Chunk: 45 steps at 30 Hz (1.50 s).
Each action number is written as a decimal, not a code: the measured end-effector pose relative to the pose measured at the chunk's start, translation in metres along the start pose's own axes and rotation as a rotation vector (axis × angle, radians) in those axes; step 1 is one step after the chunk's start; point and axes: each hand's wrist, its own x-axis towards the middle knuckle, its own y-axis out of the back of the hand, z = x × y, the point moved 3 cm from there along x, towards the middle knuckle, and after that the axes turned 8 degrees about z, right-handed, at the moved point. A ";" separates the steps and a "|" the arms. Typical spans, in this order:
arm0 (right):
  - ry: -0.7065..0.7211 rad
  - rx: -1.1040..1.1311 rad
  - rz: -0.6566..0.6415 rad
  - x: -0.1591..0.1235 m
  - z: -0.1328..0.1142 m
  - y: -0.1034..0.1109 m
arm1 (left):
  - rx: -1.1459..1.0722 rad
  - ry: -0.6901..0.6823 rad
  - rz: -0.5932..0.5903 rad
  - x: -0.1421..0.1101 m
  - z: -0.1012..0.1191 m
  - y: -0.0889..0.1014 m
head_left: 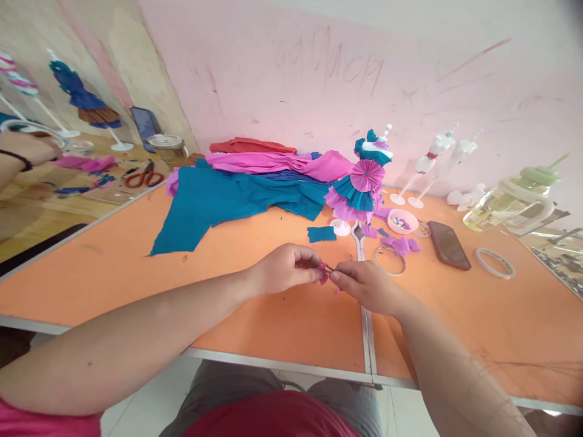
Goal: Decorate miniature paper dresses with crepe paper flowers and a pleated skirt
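And here, low over the orange, metal-edged table (273, 331), a small scrap of bright pink crepe-like paper (323, 278) is being pinched between the thumb and fingers of the left hand (283, 269), the grip drawn narrow. From the other side, a slim dark tool (331, 271) is held by the right hand (371, 287), thumb and forefinger closed on it, its tip brought right up to the pink scrap; its exact kind is too small to be told. The hands are nearly met, with only scrap and tool between them!

Just beyond them, a small teal paper rectangle (321, 235) is laid flat beside a round white stand base (340, 227). Farther out, a miniature white dress form (367, 176) is seen, dressed in ruffled teal and pink, a pleated pink rosette (367, 176) set on its front. Beyond the left hand, a broad teal sheet (228, 200) is spread, backed by a long pink sheet (268, 162) and a folded red one.

Past the right hand, a thin clear ring (389, 261) is found lying close by; beyond it, a shallow pink bowl (402, 222) is filled with tiny pieces. Farther right, a dark smartphone (450, 245) is laid flat, followed by a whitish roll of tape (494, 263).
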 end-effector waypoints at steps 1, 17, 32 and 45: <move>0.008 -0.003 -0.012 0.000 0.000 -0.001 | 0.015 0.006 -0.005 0.000 0.000 0.000; 0.048 -0.067 -0.050 0.002 0.000 -0.002 | 0.096 0.073 -0.078 -0.001 -0.003 -0.002; -0.010 0.017 0.545 0.010 0.018 0.001 | -0.301 0.155 0.195 0.008 -0.019 -0.008; -0.106 0.335 0.521 0.011 0.017 -0.014 | -0.601 0.201 0.263 0.008 -0.026 -0.015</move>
